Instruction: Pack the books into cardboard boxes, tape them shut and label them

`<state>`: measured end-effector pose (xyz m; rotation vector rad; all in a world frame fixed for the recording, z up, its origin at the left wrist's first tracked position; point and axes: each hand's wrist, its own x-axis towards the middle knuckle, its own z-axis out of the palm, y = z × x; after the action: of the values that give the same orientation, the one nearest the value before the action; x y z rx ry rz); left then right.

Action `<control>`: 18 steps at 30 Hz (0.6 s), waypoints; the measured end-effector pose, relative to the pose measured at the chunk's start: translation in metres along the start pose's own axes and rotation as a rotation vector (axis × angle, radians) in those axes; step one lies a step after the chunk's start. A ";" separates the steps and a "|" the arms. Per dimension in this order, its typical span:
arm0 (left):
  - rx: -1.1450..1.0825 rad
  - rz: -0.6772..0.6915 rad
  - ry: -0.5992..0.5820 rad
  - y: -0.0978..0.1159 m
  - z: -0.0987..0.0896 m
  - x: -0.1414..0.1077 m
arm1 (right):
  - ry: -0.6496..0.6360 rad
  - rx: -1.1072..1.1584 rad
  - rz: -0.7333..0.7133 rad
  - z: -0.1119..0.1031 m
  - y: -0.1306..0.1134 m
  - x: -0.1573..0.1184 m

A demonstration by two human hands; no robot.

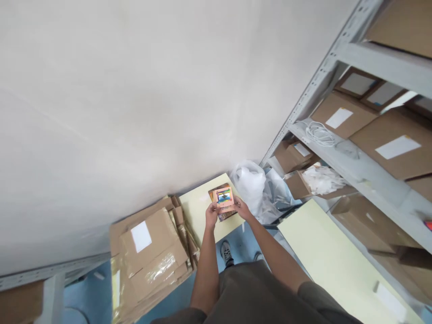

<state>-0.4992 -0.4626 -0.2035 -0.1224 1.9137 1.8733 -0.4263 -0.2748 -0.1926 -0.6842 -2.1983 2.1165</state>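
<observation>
Between my two hands is a pink card [227, 204] with a colourful framed picture in its middle; it may be a thin booklet, I cannot tell. My left hand [212, 213] grips its left lower edge, fingers closed on it. On the opposite side my right hand [241, 208] pinches the right lower edge. Under the pink card lie darker printed pieces [228, 216], partly hidden, on a pale yellow board [194, 207]. Whether the hands also touch these lower pieces is not clear.
Flattened cardboard [153, 256] is stacked at the left. Clear plastic bags [249, 182] sit behind my right hand. A metal shelf [340, 148] with cardboard boxes [391, 144] and a coiled white cable [320, 134] rises at the right, beside another yellow board [337, 256]. A white wall [135, 99] stands ahead.
</observation>
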 end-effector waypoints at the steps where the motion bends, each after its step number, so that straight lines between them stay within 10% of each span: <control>1: 0.010 0.016 -0.043 0.006 0.008 -0.002 | 0.048 0.072 0.039 -0.011 -0.002 -0.002; 9: 0.117 0.008 -0.328 0.047 0.113 -0.037 | 0.280 0.442 0.054 -0.116 -0.006 -0.066; 18: 0.246 0.043 -0.719 0.045 0.316 -0.122 | 0.600 0.623 -0.067 -0.285 0.008 -0.214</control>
<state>-0.3260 -0.1849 -0.1064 0.5932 1.6034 1.4080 -0.1435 -0.0727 -0.1152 -0.9831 -1.1654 2.0246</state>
